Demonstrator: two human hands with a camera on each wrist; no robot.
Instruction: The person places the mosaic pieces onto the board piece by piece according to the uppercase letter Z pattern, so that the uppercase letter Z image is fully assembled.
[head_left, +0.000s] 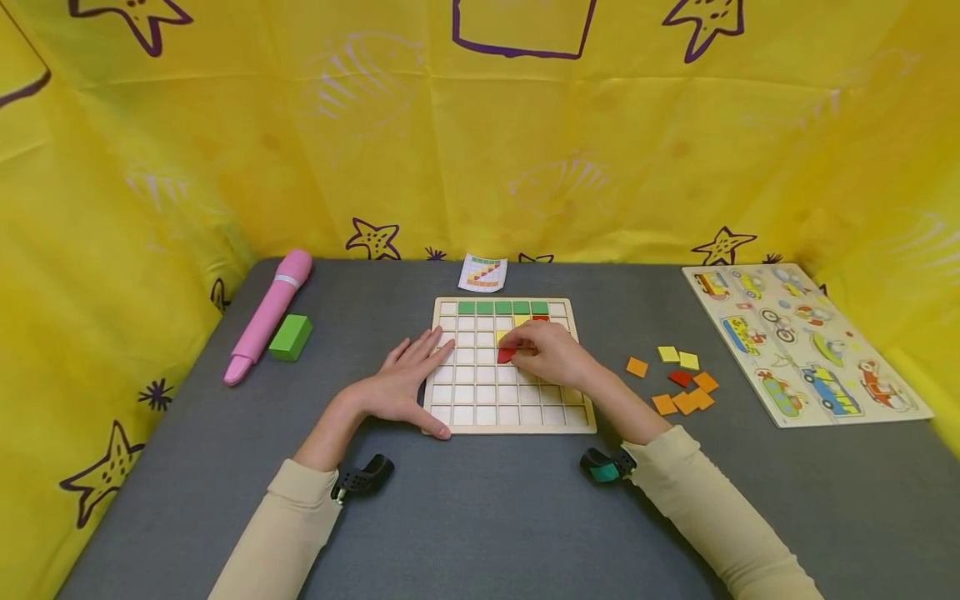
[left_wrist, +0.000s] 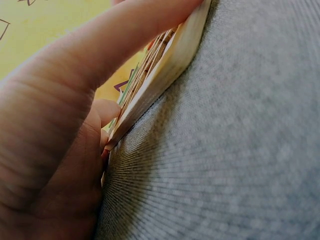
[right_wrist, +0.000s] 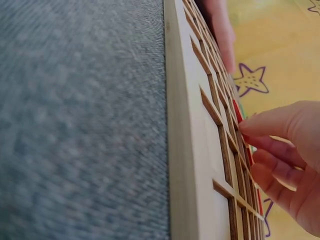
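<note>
A wooden grid board (head_left: 517, 425) lies flat in the middle of the table. Green tiles (head_left: 503, 308) fill most of its top row, with yellow tiles (head_left: 522, 320) and red ones below them at the right. My left hand (head_left: 397, 383) rests spread along the board's left edge, its thumb at the lower left corner. My right hand (head_left: 551, 354) pinches a red tile (head_left: 506, 356) over the middle of the grid. In the right wrist view that red tile (right_wrist: 237, 111) stands tilted at the thumb tip. The right hand hides some cells.
A small pattern card (head_left: 483, 273) lies behind the board. Loose orange, yellow and red tiles (head_left: 686, 403) are scattered to the right, beside a picture puzzle board (head_left: 810, 342). A pink microphone (head_left: 270, 317) and a green block (head_left: 291, 337) lie at the left.
</note>
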